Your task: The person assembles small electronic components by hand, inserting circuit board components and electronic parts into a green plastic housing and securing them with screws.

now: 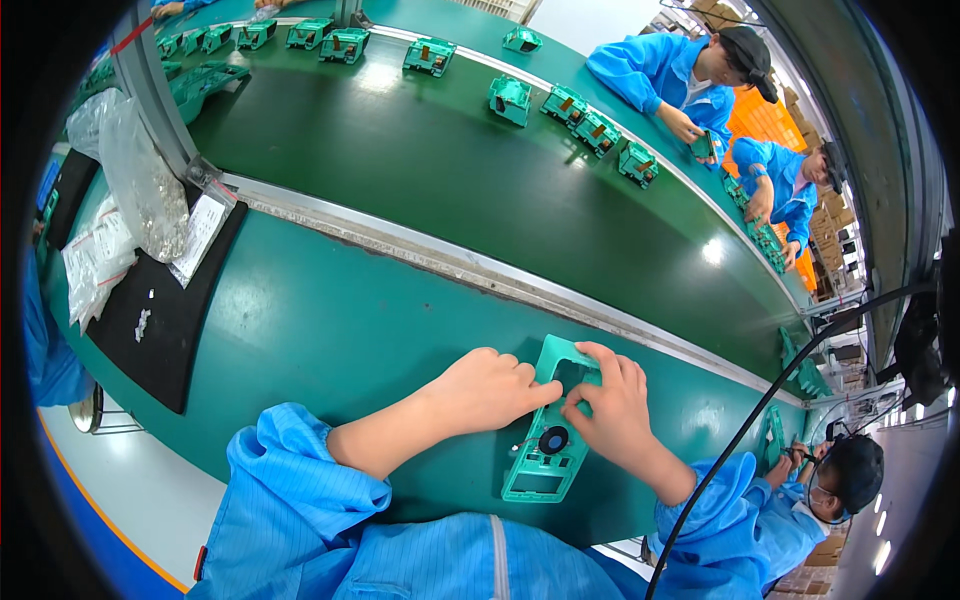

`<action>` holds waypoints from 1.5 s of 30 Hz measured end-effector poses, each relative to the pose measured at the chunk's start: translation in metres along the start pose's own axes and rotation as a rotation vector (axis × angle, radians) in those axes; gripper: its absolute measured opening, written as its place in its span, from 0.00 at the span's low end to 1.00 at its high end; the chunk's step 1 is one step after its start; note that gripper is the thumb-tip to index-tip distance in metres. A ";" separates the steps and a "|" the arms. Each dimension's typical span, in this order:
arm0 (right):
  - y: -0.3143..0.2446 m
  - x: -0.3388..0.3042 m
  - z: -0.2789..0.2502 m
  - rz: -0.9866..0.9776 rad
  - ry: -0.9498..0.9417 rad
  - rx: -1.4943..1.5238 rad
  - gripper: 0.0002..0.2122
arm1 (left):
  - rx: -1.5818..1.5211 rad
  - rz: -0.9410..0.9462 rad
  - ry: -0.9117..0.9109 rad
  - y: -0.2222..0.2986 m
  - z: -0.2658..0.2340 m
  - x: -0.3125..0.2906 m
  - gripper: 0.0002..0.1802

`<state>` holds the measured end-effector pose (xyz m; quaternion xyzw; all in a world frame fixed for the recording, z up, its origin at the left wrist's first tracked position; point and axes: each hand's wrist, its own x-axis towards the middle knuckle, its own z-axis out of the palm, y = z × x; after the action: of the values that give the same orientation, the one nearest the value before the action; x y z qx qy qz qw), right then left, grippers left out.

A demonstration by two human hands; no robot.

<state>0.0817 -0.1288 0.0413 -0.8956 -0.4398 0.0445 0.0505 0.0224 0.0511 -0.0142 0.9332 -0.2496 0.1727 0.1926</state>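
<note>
A long green plastic housing lies on the bench in front of me, with rectangular openings and a round black speaker set in its middle. My left hand is closed, its fingers curled and their tips at the left rim of the housing's far opening. Whatever those fingers pinch, if anything, is too small to make out. From the right, my right hand grips the housing's far end, index finger along the rim and thumb bent inward over the opening. A thin wire shows beside the speaker.
Beyond a metal rail runs a dark green conveyor belt, several green assemblies along its far side. At left, plastic bags and small white pieces lie on a black mat. Co-workers sit opposite and at right. A black cable hangs at right.
</note>
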 end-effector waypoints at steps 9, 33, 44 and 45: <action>-0.006 0.009 -0.002 -0.043 -0.008 -0.078 0.06 | -0.022 0.041 -0.013 -0.001 -0.002 -0.003 0.08; 0.109 -0.111 0.014 0.216 0.449 0.005 0.09 | -1.831 -0.852 0.356 -0.022 0.001 -0.003 0.09; 0.239 -0.248 0.026 1.641 0.658 -0.232 0.12 | -2.381 -1.037 0.425 -0.008 -0.003 -0.014 0.10; 0.241 -0.241 0.025 1.726 0.598 -0.212 0.14 | -2.377 -1.093 0.504 -0.006 -0.007 -0.017 0.10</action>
<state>0.1205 -0.4646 -0.0059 -0.8873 0.4109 -0.2074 0.0291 0.0106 0.0659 -0.0170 0.1216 0.1986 -0.0807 0.9692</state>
